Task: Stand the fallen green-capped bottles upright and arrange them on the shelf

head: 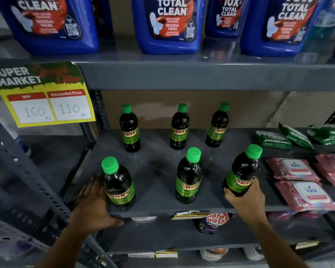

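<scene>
Now six green-capped bottles stand on the grey shelf (157,171), in two rows of three. All are dark, with green labels reading SUNNY. The back left bottle (130,128), back middle bottle (179,127) and back right bottle (218,125) stand upright and well apart from one another, near the brown board at the rear. The front middle bottle (189,176) stands upright and alone, with neither hand touching it.

My left hand (94,204) is cupped against the left side of the front left bottle (118,184), fingers spread along its lower body and the thumb hooked over the shelf's front edge; the bottle stands near that edge. My right hand (246,198) is wrapped around the base of the front right bottle (244,169), closed on it from below and behind. That bottle tilts, its cap leaning to the right and away from me; I cannot tell whether its base rests on the shelf.

Just to the right, pink packs (306,196) marked kara lie flat in a stack, and behind them green packets (273,140) lie on the same level. Above, large blue jugs (168,26) labelled TOTAL CLEAN line the upper shelf. A yellow price card (45,105) hangs at the upper left, showing 160 and 110. Below the front edge, a Safe Wash pouch (213,222) sits on the lower shelf.
</scene>
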The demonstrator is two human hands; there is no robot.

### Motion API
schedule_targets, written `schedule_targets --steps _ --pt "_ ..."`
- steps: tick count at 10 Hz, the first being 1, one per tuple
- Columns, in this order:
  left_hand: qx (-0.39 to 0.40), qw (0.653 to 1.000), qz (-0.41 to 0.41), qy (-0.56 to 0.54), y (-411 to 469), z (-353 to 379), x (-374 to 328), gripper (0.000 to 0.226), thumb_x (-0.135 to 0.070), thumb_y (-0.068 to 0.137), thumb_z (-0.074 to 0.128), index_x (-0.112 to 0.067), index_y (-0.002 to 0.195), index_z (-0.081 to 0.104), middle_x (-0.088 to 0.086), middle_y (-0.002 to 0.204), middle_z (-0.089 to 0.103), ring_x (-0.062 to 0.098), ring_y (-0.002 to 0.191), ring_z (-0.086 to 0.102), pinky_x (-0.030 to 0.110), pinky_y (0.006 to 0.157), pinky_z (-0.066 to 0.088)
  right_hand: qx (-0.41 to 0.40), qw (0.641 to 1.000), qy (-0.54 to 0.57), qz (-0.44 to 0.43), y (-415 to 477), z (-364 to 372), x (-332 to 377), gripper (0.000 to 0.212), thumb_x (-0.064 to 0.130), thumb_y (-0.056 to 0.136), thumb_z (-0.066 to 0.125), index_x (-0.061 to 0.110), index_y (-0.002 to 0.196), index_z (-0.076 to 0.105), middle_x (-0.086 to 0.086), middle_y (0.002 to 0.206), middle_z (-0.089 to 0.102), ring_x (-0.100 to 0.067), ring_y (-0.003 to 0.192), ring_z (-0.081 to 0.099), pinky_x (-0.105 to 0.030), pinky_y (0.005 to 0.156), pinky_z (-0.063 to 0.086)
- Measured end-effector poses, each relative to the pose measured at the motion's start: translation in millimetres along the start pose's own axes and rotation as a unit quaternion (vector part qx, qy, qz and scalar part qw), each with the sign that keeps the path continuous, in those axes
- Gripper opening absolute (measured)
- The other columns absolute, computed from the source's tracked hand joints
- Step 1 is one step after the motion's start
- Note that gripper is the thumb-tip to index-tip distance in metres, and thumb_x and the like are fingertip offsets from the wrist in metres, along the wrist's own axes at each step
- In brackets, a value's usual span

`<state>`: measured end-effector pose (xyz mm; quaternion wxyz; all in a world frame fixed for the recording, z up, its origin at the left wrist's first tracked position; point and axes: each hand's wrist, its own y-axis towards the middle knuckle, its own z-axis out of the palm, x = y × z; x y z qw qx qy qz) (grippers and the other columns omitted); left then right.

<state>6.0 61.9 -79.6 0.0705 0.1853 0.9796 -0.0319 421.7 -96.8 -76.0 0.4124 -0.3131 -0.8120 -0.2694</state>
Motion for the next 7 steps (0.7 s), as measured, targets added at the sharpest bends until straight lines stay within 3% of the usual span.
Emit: schedule_targets --steps 2,3,4,5,6,7 --pt "0.021 0.999 -0.007 -0.028 0 -8 -5 0.158 -0.089 0.031 0.069 -0.024 0.156 -0.002 0.004 0.165 -0.003 0.026 0.15 -0.003 0.045 0.123 0.004 0.011 1.0 0.002 -0.008 -4 1 4 0.061 0.028 0.061 0.087 0.036 0.104 0.044 0.017 0.09 0.06 -0.006 0.084 0.061 -0.028 0.067 0.043" --pt "0.045 0.998 0.007 -0.035 -4 -24 -12 0.158 -0.083 0.032 0.077 -0.021 0.156 0.001 0.006 0.165 -0.002 0.028 0.15 0.0 0.045 0.123 0.009 0.04 0.999 0.008 -0.029 -4 -3 8 0.069 0.034 0.061 0.087 0.034 0.114 0.043 0.016 0.099 0.061 -0.014 0.094 0.063 -0.024 0.07 0.045" --pt "0.024 0.994 0.016 -0.104 -12 -42 -18 0.161 -0.074 0.024 0.087 -0.015 0.155 0.014 0.012 0.162 0.016 0.031 0.148 0.016 0.048 0.12 0.022 0.027 0.995 -0.039 -0.093 -12 -13 9 0.1 0.051 0.066 0.082 0.016 0.142 0.028 -0.011 0.142 0.047 -0.029 0.13 0.045 -0.045 0.105 0.041" --pt "-0.121 0.984 0.022 -0.129 -30 -49 -26 0.151 -0.091 0.044 0.067 -0.003 0.154 0.012 0.019 0.163 0.011 0.032 0.15 0.011 0.051 0.122 0.018 -0.038 0.966 -0.174 -0.189 -25 -35 16 0.103 0.065 0.084 0.053 0.001 0.151 0.009 -0.021 0.16 0.014 -0.033 0.148 0.012 -0.051 0.117 0.013" --pt "-0.27 0.959 0.07 -0.057 -60 -56 -48 0.12 -0.087 0.079 0.029 0.01 0.149 0.018 0.027 0.16 0.012 0.038 0.149 0.01 0.056 0.118 0.02 -0.082 0.925 -0.229 -0.292 -31 -71 31 0.091 0.061 0.09 0.034 -0.004 0.15 0.012 -0.019 0.159 0.004 -0.03 0.148 0.003 -0.053 0.117 0.009" --pt "-0.349 0.918 0.188 0.003 -76 -85 -85 0.097 -0.072 0.092 0.031 0.006 0.149 0.019 0.025 0.16 0.014 0.038 0.15 0.01 0.054 0.12 0.018 -0.13 0.897 -0.211 -0.365 -33 -114 61 0.086 0.056 0.093 0.035 -0.001 0.151 0.007 -0.014 0.16 0.001 -0.026 0.149 -0.002 -0.048 0.119 0.002"
